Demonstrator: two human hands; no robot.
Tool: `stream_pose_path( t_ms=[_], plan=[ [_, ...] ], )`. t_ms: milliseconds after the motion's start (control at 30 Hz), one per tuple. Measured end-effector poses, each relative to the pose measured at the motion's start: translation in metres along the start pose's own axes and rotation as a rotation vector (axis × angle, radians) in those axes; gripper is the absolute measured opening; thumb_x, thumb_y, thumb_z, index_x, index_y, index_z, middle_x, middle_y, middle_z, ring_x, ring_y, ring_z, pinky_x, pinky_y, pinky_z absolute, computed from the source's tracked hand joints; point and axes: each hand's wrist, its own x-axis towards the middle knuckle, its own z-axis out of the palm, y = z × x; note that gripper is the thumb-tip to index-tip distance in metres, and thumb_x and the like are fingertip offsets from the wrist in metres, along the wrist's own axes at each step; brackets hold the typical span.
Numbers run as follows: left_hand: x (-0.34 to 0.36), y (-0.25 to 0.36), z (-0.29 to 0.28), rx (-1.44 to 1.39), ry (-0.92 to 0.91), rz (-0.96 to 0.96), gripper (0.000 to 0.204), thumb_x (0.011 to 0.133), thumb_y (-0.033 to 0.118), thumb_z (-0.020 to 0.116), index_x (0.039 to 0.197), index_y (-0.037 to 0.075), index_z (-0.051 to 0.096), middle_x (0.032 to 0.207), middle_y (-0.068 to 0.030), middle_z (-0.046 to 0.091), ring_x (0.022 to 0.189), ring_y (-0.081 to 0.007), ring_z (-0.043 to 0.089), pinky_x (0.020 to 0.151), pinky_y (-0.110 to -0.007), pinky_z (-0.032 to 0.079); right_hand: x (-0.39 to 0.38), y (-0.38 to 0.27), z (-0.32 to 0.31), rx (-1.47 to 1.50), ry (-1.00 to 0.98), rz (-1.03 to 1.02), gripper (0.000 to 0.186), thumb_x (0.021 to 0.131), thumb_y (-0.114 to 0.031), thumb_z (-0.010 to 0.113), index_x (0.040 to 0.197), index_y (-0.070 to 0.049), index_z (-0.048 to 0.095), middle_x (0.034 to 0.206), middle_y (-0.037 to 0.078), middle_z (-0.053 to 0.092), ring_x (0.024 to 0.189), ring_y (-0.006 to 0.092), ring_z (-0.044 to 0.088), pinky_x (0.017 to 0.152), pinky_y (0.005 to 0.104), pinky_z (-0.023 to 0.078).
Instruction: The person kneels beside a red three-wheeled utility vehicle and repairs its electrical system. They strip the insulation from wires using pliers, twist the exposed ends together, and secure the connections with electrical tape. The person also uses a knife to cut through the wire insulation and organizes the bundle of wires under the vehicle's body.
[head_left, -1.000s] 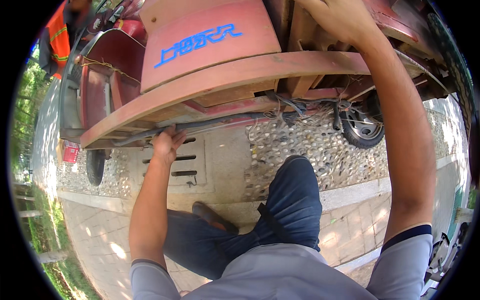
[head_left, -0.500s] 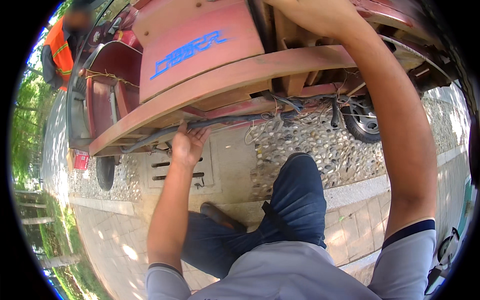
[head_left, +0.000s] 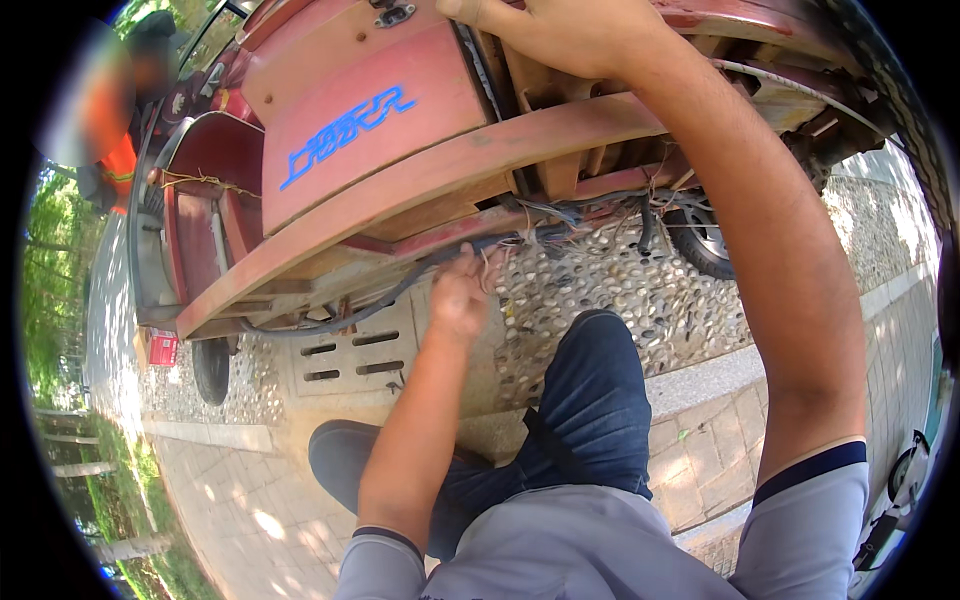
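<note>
Under the red metal rail [head_left: 420, 185] of a three-wheeled vehicle runs a dark cable bundle [head_left: 385, 298], hanging a little slack toward the left. My left hand [head_left: 464, 300] is raised to it, fingers curled round the bundle where thin loose wires [head_left: 545, 225] come out. Part of those fingers is hidden by the wiring. At the top edge my right hand [head_left: 575, 32] lies against the vehicle body, beside a red panel [head_left: 370, 90] with blue markings. Its thumb stretches left; the other fingers are cut off or out of sight.
A small wheel [head_left: 703, 240] stands under the vehicle at right, another tyre [head_left: 210, 372] at left. A red box [head_left: 163, 348] sits near the left corner. A slotted drain cover [head_left: 350, 355] lies below, beside pebble paving [head_left: 590, 290]. A person in an orange vest [head_left: 115, 160] stands at far left.
My left hand has moved right along the cable bundle, and its fingers have curled in. My left leg has shifted left. The vehicle sits slightly further left in view; my right hand stays on its body.
</note>
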Motion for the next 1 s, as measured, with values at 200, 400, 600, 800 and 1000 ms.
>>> stream_pose_path(
  t_ms=[200, 400, 600, 800, 1000],
  plan=[
    [0.012, 0.063, -0.002, 0.051, 0.123, 0.193, 0.021, 0.103, 0.012, 0.053, 0.121, 0.003, 0.059, 0.124, -0.0109, 0.070, 0.112, -0.0287, 0.069, 0.098, -0.043, 0.053, 0.003, -0.009, -0.006, 0.037, -0.078, 0.037, 0.069, 0.096, -0.054, 0.056, 0.093, 0.014, 0.070, 0.109, 0.033, 0.064, 0.112, 0.0460, 0.059, 0.103, 0.0501, 0.045],
    [-0.002, 0.078, 0.001, 0.476, 0.182, 0.041, 0.023, 0.100, 0.011, 0.056, 0.121, 0.004, 0.064, 0.108, -0.0099, 0.076, 0.104, -0.0236, 0.070, 0.090, -0.040, 0.054, 0.003, -0.009, -0.014, 0.052, -0.094, 0.049, 0.069, 0.096, -0.054, 0.055, 0.089, 0.012, 0.070, 0.106, 0.032, 0.065, 0.111, 0.0459, 0.059, 0.102, 0.0514, 0.045],
    [-0.007, 0.086, -0.017, 0.945, 0.044, 0.228, 0.028, 0.102, 0.026, 0.060, 0.120, 0.009, 0.073, 0.106, -0.0007, 0.076, 0.092, -0.0126, 0.064, 0.084, -0.031, 0.046, 0.006, -0.007, -0.009, 0.020, -0.111, 0.083, 0.069, 0.096, -0.055, 0.055, 0.088, 0.012, 0.071, 0.103, 0.034, 0.066, 0.107, 0.0463, 0.061, 0.101, 0.0523, 0.045],
    [-0.007, 0.092, -0.034, 1.242, 0.121, 0.349, 0.030, 0.100, 0.027, 0.063, 0.115, 0.005, 0.076, 0.095, -0.0098, 0.075, 0.085, -0.0183, 0.064, 0.081, -0.034, 0.050, 0.006, -0.021, -0.031, 0.133, -0.267, 0.098, 0.066, 0.096, -0.056, 0.054, 0.090, 0.008, 0.071, 0.104, 0.030, 0.068, 0.108, 0.0439, 0.061, 0.102, 0.0510, 0.045],
    [0.002, 0.074, -0.004, 1.657, 0.170, 0.594, 0.026, 0.096, 0.027, 0.064, 0.111, 0.011, 0.078, 0.100, -0.0220, 0.074, 0.096, -0.0370, 0.071, 0.087, -0.043, 0.053, -0.007, 0.000, -0.008, -0.025, 0.068, -0.005, 0.057, 0.095, -0.054, 0.058, 0.096, 0.002, 0.069, 0.101, 0.022, 0.068, 0.107, 0.0382, 0.061, 0.097, 0.0489, 0.046]
  ],
)
